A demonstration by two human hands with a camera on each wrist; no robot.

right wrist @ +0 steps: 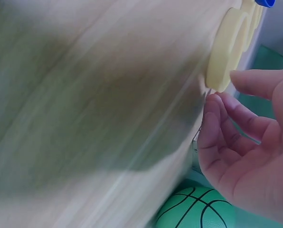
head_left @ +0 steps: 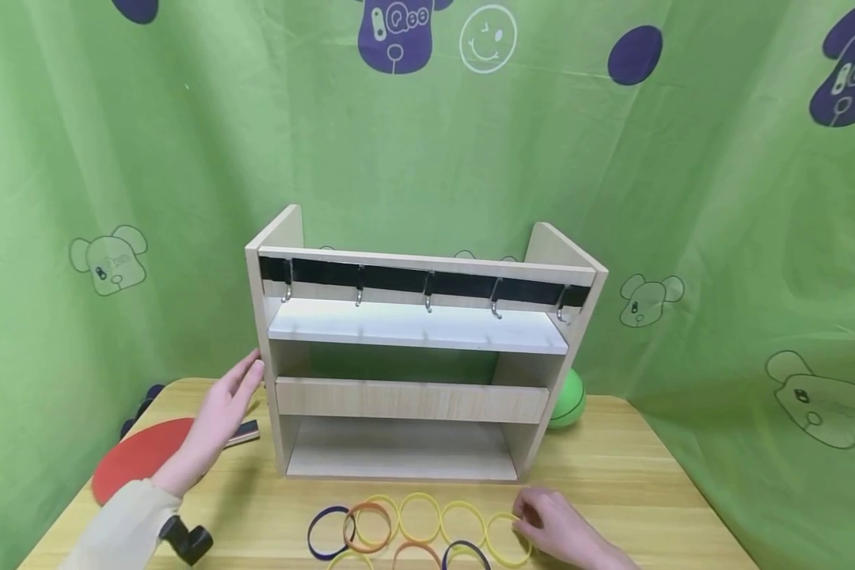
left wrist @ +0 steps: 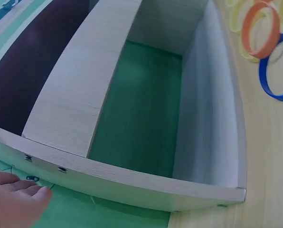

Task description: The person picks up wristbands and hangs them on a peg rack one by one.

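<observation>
A wooden shelf rack [head_left: 413, 400] stands on the table, its black strip [head_left: 392, 279] carrying several metal hooks [head_left: 428, 294]. Beside the rack's left side panel is my left hand [head_left: 219, 408], fingers extended and holding nothing; whether the fingertips touch the panel I cannot tell. In front of the rack lie several rings: yellow, orange [left wrist: 248, 35] and dark blue [left wrist: 263, 78]. At the right end of the row my right hand [head_left: 552, 524] pinches the edge of a yellow ring [right wrist: 220, 54] between thumb and fingers. That ring remains low, at the tabletop.
A red table tennis paddle [head_left: 138, 453] lies left of the rack, partly behind my left forearm. Behind the rack's right side sits a green ball [head_left: 570, 400] with black lines. Green patterned cloth [head_left: 427, 142] hangs around the table [head_left: 634, 483].
</observation>
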